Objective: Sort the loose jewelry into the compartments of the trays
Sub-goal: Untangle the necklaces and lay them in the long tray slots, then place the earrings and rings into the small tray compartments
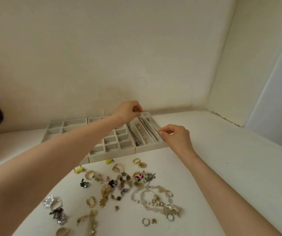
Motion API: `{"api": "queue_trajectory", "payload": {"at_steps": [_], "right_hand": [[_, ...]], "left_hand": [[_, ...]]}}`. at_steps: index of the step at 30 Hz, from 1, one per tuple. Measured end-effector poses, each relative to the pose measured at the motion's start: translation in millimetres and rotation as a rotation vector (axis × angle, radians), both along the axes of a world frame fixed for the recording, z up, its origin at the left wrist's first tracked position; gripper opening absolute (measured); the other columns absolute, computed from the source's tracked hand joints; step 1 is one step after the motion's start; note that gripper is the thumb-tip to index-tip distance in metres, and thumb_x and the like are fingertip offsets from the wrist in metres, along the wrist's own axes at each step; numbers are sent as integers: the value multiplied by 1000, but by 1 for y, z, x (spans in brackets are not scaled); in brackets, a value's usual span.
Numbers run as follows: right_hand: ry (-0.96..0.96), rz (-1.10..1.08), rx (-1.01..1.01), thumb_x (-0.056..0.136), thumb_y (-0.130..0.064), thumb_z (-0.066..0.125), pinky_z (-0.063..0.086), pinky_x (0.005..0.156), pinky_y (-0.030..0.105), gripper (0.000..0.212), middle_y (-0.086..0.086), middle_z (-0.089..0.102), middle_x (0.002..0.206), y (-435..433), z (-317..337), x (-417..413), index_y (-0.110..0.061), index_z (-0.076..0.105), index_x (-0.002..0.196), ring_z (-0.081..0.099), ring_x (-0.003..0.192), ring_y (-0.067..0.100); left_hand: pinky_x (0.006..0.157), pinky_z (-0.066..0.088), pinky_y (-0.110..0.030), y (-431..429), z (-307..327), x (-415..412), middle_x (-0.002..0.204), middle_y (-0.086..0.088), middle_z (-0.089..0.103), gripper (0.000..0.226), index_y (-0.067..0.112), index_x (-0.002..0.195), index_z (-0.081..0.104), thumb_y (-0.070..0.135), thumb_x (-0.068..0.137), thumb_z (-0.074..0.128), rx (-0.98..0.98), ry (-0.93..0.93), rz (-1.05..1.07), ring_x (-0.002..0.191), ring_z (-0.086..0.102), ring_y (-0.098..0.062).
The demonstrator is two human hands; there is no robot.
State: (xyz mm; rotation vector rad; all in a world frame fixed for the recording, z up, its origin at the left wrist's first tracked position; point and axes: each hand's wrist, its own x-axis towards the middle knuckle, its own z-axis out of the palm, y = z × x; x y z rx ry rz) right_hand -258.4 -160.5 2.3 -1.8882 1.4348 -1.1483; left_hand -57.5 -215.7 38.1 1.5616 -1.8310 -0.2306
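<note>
Three trays, left grip, right grip pinching one chain

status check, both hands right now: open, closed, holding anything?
Left hand: pinched at the long-slot tray's far end, apparently on a thin chain.
Right hand: pinching that chain's near end.

My left hand and right hand are bare, forearms uncovered as far as they show, right thumbnail short and pale.
</note>
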Motion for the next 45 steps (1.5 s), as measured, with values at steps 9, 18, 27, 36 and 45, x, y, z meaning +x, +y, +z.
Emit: {"api": "queue_trajectory", "payload": {"at_steps": [9,18,27,36,45], "right_hand": [[66,129,-53,86,-17,65,50,81,28,10,-10,65,82,49,19,37,-18,75,89,60,82,9],[87,328,-1,87,-16,65,54,80,29,9,-15,63,75,99,4,87,-20,74,87,62,74,7],[107,392,-15,87,-15,65,46,64,16,11,-18,61,73,109,-8,116,-20,73,92,55,65,-3],[141,449,-39,86,-17,67,49,61,20,12,-15,63,69,113,-9,108,-27,73,86,55,58,-6],[277,475,-75,86,-20,66,39,66,10,10,-17,61,88,125,-11,105,-26,73,89,49,64,-3]], "left_hand": [[69,44,-7,98,-12,21,95,-8,67,12,5,96,64,4,84,64,9,117,-33,78,59,-9],[67,46,-6,184,-28,49,85,2,64,11,8,96,65,6,85,64,38,270,28,77,58,-3],[68,45,-9,220,-35,76,84,9,63,11,14,93,64,7,85,64,50,204,29,77,58,1],[69,43,-8,236,-33,91,85,11,64,7,16,91,65,12,85,64,-3,248,138,78,57,3],[66,44,-11,241,-29,92,82,8,65,5,16,89,65,17,84,66,68,-36,113,77,59,-4]]}}
